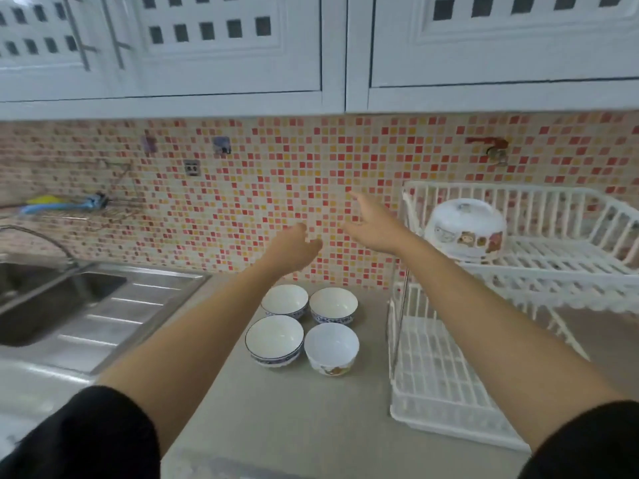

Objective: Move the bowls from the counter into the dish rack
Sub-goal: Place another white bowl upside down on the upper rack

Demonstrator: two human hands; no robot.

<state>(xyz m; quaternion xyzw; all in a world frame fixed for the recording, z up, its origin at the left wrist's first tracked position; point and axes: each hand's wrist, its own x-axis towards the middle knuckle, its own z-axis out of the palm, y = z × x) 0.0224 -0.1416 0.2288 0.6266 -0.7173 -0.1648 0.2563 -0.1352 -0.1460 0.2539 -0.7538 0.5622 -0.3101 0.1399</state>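
Note:
Several white bowls stand upright in a square cluster on the grey counter point(311, 426): two with blue-patterned rims at the back point(284, 300) point(333, 304), one blue-rimmed at front left point(274, 339), one with a cartoon print at front right point(331, 347). A white two-tier dish rack point(518, 271) stands to their right. One cartoon-print bowl point(465, 229) lies upside down on its upper tier. My left hand point(294, 248) hovers above the bowls with fingers curled and nothing in it. My right hand point(373, 223) is raised beside the rack, fingers spread, holding nothing.
A steel sink point(41, 299) with a curved tap point(45, 243) and a ridged drainboard point(131, 312) lies to the left. The mosaic backsplash point(242, 202) rises behind the bowls, with white wall cabinets point(242, 46) overhead. The rack's lower tray point(439, 385) holds nothing.

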